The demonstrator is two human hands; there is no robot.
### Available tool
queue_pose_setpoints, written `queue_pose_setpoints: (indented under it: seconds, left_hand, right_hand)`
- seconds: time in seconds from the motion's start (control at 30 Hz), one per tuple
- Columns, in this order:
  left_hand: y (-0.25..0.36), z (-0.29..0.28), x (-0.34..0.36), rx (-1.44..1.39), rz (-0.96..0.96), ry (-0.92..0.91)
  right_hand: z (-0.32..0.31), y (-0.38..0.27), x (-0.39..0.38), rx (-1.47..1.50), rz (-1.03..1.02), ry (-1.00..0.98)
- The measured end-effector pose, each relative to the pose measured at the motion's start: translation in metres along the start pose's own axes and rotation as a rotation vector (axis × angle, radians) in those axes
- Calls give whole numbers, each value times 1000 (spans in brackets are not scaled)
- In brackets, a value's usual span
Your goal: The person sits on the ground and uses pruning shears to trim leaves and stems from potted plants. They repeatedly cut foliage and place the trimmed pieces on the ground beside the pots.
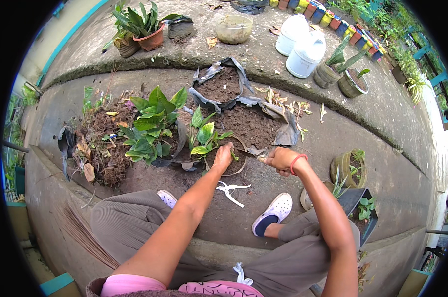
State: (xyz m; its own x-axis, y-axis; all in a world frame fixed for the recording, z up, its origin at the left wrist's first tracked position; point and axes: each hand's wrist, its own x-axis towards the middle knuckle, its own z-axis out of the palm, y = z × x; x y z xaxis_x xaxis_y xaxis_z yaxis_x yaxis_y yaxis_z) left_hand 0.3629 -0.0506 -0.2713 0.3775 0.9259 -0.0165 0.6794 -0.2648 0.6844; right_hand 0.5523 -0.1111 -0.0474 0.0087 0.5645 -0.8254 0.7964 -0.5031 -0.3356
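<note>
My left hand [224, 157] is closed at the base of a leafy plant [204, 136] with yellow-green variegated leaves, in a round pot [240, 167] in front of me. Its fingertips are partly hidden among stems and soil. To the right, my right hand [282, 160], with a red band on the wrist, grips the handle of a small trowel [254, 150]. The trowel's blade points left toward the pot's rim. Just behind the pot lies loose brown soil [251, 126] on torn dark plastic [287, 132].
A bushy green plant [152, 123] and a heap of roots and soil [105, 153] lie left. A soil-filled plastic bag [219, 85] stands behind. White jugs [305, 54], a bowl [234, 28] and potted plants [353, 81] line the raised slab. White strips [231, 192] lie between my feet.
</note>
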Motion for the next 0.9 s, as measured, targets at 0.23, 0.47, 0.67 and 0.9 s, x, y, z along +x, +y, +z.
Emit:
queue_pose_setpoints:
  seconds: [0.23,0.47,0.67,0.9]
  left_hand:
    - [3,-23,-2,-85,55,13]
    - [9,-6,-20,92,-151,83]
    - [-10,28,0,-445,-227,180]
    - [12,24,-1,-44,-219,244]
  right_hand:
    - [9,-4,1,246,55,-32]
    - [39,-9,28,127,13,25]
    - [40,-1,37,117,-40,24]
    - [44,-6,35,106,-33,45]
